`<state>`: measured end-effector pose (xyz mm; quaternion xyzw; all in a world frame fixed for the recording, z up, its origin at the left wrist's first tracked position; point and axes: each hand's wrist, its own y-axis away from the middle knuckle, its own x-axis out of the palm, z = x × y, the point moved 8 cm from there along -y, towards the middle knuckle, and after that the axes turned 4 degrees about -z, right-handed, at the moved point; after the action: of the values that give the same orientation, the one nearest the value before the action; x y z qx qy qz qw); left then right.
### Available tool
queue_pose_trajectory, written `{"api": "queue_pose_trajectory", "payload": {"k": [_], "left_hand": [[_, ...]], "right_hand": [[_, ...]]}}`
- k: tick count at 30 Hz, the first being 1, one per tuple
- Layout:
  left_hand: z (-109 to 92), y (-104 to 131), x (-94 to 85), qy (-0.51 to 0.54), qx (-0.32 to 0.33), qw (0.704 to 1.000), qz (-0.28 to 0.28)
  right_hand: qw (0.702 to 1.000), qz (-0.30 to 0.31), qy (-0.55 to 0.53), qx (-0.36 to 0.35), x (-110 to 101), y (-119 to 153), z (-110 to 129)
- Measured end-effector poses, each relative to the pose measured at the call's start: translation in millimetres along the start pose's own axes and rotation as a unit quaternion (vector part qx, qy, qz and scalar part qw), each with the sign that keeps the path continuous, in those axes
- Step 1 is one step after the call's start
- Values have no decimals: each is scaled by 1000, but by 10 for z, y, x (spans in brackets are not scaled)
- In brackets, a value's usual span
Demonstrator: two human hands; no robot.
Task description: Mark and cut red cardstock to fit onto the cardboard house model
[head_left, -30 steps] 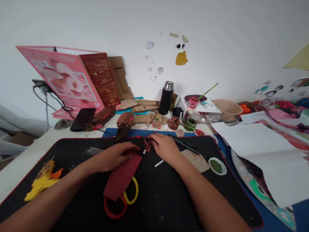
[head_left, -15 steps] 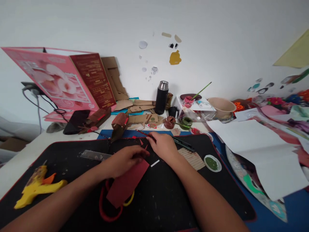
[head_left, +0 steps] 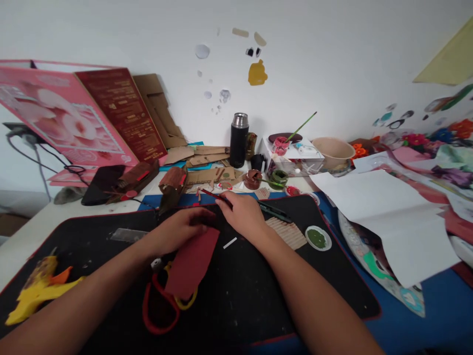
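Observation:
My left hand [head_left: 185, 226] is closed, its fingers curled over the upper end of a dark red piece of card [head_left: 192, 266]. The card partly covers scissors [head_left: 161, 315] with red and yellow handles lying on the black mat. My right hand [head_left: 242, 213] is closed round a slim, dark red, pencil-like stick [head_left: 211, 194] that points left at the mat's far edge. Small red scraps [head_left: 198, 198] lie by its tip. Right of my right hand are a dark green pen-like tool [head_left: 275, 212] and corrugated cardboard [head_left: 287, 231]. A white strip [head_left: 229, 243] lies between my forearms.
A yellow glue gun [head_left: 40, 291] lies at the left, near a clear ruler [head_left: 127, 235]. Paint jars [head_left: 253, 180], a black flask [head_left: 239, 143] and a pink box [head_left: 88, 118] stand behind. A lid of green paint [head_left: 318, 238] and white paper [head_left: 388, 217] are right.
The view has shifted slightly. Red scraps that lay on the mat between my hands are now farther off, at its far edge by the stick. My left hand keeps the red card.

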<state>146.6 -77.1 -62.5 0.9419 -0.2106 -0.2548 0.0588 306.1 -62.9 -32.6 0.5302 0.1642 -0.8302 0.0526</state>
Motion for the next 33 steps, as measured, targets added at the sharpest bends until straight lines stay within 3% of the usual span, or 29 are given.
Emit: {"api": "queue_pose_trajectory", "payload": {"k": [2, 5, 7, 9, 13, 16, 18, 21, 23, 27, 33], "left_hand": [[25, -11, 27, -4, -19, 999, 30], [-13, -74, -146, -3, -28, 999, -34], [-73, -56, -151, 37, -19, 998, -40], [-103, 43, 33, 96, -29, 995, 13], [-142, 368, 652, 119, -57, 976, 172], [-156, 415, 898, 150, -79, 960, 221], [-165, 272, 805, 146, -68, 971, 175], [-183, 31, 319, 110, -18, 994, -15], [-115, 15, 109, 144, -42, 986, -70], [-14, 181, 63, 127, -67, 989, -15], [65, 265, 13, 5, 9, 1000, -18]], "right_hand": [[1000, -4, -3, -2, 5, 1, 1], [1000, -2, -11, -13, 21, 5, 15], [1000, -6, -19, -18, 18, 4, 19], [999, -17, -32, -16, 1, 0, 9], [996, -33, -77, -10, -32, -7, -5], [995, -31, -97, -5, -25, -10, -11], [994, -29, -107, -8, -18, -13, -12], [990, -49, -129, -26, -58, -19, -11], [988, -57, -140, -22, -79, -23, -30], [993, -44, -106, -19, -74, -19, -21], [999, 13, 21, -35, 15, 9, 50]]}}
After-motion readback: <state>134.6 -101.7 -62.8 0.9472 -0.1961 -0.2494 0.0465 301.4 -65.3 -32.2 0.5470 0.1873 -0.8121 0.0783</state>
